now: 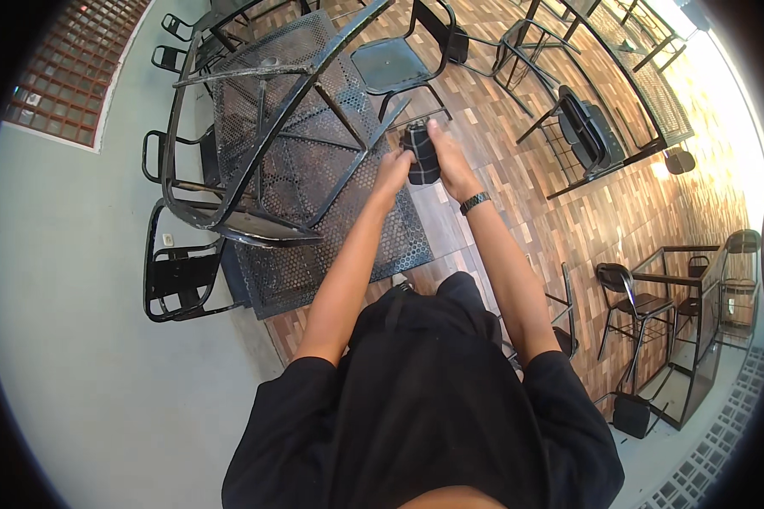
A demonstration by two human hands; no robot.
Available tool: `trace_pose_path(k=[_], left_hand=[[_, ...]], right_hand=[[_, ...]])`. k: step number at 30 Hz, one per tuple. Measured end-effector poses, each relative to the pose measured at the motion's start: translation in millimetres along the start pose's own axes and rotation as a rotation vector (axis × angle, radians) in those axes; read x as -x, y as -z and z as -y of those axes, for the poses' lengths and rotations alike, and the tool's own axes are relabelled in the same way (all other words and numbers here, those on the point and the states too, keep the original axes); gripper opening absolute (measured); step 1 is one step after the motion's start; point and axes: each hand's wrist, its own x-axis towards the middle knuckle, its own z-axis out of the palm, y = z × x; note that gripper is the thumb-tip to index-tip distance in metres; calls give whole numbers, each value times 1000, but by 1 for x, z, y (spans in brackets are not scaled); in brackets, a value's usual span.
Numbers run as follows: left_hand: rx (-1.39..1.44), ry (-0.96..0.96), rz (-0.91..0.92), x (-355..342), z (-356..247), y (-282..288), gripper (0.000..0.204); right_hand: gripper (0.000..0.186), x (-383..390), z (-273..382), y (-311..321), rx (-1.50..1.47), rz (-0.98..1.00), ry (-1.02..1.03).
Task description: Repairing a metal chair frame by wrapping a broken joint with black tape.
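Out in front of me, a folded black cloth with a pale check pattern [423,161] is held between my two hands. My left hand [393,176] grips its left edge, with the thumb lying over it. Against its right side presses my right hand [455,163], fingers together and mostly hidden behind the cloth; a dark bracelet-like watch [474,202] circles that wrist. Both hands are just beyond the right edge of a dark perforated metal table [306,276]. A worn black metal frame [267,157], apparently an overturned chair, lies on the table to my left.
A black chair [390,64] stands ahead on the wood-patterned floor [560,246]. Chairs along the pale wall [85,280] flank the table's left side. Further right are a folded chair [590,131], another chair [641,301] and a dark table frame [696,339].
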Motion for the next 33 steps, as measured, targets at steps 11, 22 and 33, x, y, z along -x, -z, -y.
trace_pose_path(k=[11,22,33], left_hand=[[86,-360,-2,-42,-54,10,59],[-712,-953,-988,-18,-169,60,12],[-1032,-439,-1193,-34,-154,98,30]], right_hand=[[32,-51,51,15,-367,274,-134],[47,-165,230,-20,621,200,992],[66,-197,204,-97,1426,605,1439]])
